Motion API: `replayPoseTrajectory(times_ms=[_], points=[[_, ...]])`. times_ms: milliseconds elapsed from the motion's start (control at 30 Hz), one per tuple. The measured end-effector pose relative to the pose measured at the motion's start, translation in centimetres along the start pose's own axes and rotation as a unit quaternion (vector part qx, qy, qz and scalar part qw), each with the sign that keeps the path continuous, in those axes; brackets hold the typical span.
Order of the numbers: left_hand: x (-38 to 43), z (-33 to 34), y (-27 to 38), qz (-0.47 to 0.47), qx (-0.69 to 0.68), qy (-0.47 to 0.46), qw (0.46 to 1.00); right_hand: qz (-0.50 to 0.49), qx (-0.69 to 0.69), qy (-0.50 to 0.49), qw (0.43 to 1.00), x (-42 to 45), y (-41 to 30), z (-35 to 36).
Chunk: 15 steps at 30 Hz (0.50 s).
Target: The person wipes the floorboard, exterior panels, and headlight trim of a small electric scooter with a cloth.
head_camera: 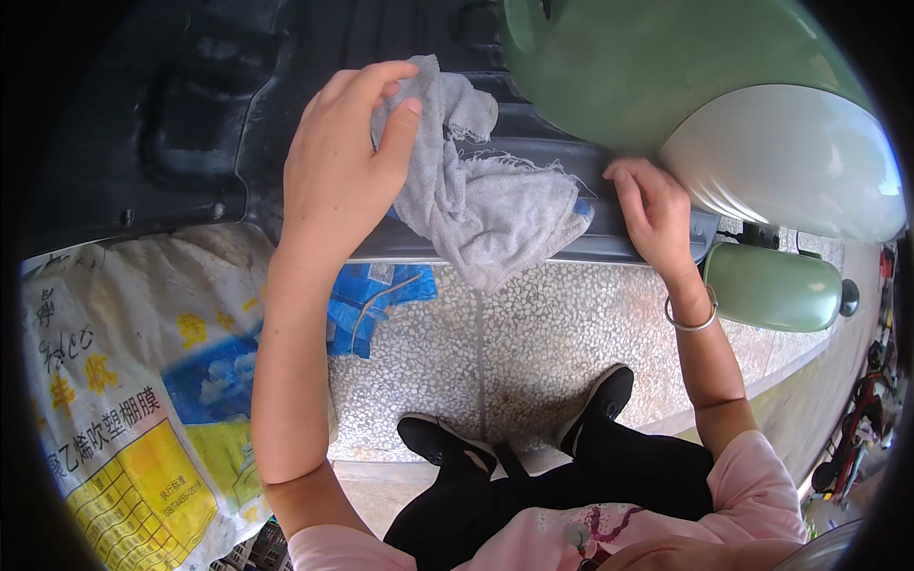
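Note:
A frayed grey towelling cloth point(493, 214) lies crumpled across a moulded black plastic panel point(557, 150), its lower corner hanging past the panel's front edge. My left hand point(350, 150) is over the cloth's left part, thumb and index finger apart, the cloth showing in the gap between them. The palm hides whatever is under it. To the right of the cloth, my right hand point(653, 210) rests on the panel near its edge with curled fingers; nothing shows in it. A metal bangle point(691, 325) circles the right wrist. Small blue patches peek out beside the cloth.
Glossy green bodywork point(628, 71) and a rounded pale cover point(785, 160) rise at upper right. Below them juts a smaller green housing point(771, 285). A printed plastic sack point(136, 321) leans at left, with blue wrapping point(375, 292) beside it on the speckled floor point(550, 321).

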<state>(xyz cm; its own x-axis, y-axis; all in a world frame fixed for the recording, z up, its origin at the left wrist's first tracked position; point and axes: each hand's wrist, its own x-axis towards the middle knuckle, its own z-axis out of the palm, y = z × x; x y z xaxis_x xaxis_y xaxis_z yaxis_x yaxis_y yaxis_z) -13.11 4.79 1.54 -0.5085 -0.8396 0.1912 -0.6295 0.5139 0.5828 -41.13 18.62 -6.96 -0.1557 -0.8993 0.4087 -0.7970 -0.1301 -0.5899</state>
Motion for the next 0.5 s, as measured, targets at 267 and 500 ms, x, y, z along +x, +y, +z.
replayPoseTrajectory(times_ms=[267,500], points=[[3.8,9.3,-3.5,0.172,0.231,0.067,0.955,0.006,-0.028,-0.009,1.000,0.3,-1.0,-0.1],[13.8,9.6,-2.2,0.038,0.004,0.276,0.960,0.019,-0.022,-0.014,0.999,0.5,-0.5,-0.4]])
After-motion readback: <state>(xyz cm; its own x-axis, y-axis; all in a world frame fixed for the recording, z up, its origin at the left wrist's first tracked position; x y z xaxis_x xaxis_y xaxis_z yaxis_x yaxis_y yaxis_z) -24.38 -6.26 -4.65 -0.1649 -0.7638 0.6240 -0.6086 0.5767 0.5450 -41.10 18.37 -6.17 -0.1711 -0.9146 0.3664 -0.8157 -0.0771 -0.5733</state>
